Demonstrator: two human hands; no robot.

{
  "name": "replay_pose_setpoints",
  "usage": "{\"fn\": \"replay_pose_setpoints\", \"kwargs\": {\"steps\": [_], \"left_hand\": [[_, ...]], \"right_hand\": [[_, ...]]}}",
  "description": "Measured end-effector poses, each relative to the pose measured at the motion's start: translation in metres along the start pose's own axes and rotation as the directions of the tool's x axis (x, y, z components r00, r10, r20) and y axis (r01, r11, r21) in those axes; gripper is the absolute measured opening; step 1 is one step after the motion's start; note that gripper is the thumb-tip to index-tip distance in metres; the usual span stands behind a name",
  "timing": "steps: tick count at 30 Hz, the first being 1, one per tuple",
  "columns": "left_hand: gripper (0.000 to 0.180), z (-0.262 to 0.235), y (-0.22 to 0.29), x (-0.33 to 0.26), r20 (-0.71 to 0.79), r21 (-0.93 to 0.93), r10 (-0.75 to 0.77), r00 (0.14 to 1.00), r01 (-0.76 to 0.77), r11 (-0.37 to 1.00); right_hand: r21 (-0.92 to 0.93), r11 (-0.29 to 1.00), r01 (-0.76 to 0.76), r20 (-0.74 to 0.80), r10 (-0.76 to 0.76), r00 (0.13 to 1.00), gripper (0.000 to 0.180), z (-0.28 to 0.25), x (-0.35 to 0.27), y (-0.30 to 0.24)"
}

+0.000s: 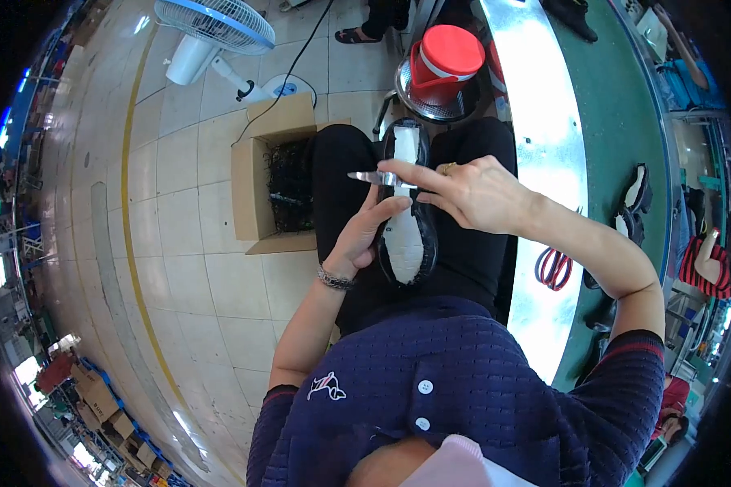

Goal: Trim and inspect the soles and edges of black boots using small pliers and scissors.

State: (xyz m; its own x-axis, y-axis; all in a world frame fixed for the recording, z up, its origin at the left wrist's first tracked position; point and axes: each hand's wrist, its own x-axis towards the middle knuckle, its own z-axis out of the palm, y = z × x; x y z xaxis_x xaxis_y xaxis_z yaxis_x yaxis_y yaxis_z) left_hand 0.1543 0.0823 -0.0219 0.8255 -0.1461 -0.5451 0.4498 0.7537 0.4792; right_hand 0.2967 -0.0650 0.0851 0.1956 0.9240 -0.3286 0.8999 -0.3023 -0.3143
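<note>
Over my lap lies a black shoe (pixel 404 243), bottom side up, with a whitish underside framed by a black edge. My left hand (pixel 361 231) grips its near-left side, the thumb lying across the white underside. A small shiny metal hand tool (pixel 369 176) crosses the middle of the shoe, its end sticking out to the left. My right hand (pixel 481 195) reaches in from the right and holds this tool with its fingers closed over it. Those fingers hide much of the tool, so its exact kind cannot be made out.
An open cardboard box (pixel 250 191) holding black material stands left of my knees. Ahead are a fan (pixel 215 32) and a red container (pixel 449 61) on a metal stool (pixel 402 81). Along my right runs a shiny metal bench (pixel 544 122) with red and dark loops (pixel 554 268), beside a green belt (pixel 613 114) carrying shoes.
</note>
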Motion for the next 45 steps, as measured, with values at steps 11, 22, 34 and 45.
{"fn": "replay_pose_setpoints", "kwargs": {"steps": [11, 22, 34, 45], "left_hand": [[0.099, -0.013, -0.005, -0.002, 0.049, 0.030, -0.062, 0.997, 0.060, 0.998], [0.099, -0.022, -0.038, -0.014, 0.163, -0.154, 0.115, 0.980, -0.089, 0.984], [0.065, -0.023, -0.063, -0.022, 0.161, -0.485, 0.106, 0.981, -0.015, 0.875], [0.073, 0.011, -0.053, -0.025, -0.115, -0.044, 0.282, 0.953, -0.288, 0.956]], "right_hand": [[0.112, 0.991, -0.072, 0.105, 0.060, 0.993, 0.062, 0.005, -0.005, -0.011], [0.034, 0.996, -0.079, 0.166, 0.072, 0.983, 0.066, -0.012, -0.017, -0.023], [-0.426, 0.868, 0.256, -0.003, -0.284, 0.959, 0.044, -0.009, -0.026, -0.031], [0.073, 0.997, -0.020, 0.172, 0.007, 0.985, 0.063, -0.011, -0.044, -0.029]]}}
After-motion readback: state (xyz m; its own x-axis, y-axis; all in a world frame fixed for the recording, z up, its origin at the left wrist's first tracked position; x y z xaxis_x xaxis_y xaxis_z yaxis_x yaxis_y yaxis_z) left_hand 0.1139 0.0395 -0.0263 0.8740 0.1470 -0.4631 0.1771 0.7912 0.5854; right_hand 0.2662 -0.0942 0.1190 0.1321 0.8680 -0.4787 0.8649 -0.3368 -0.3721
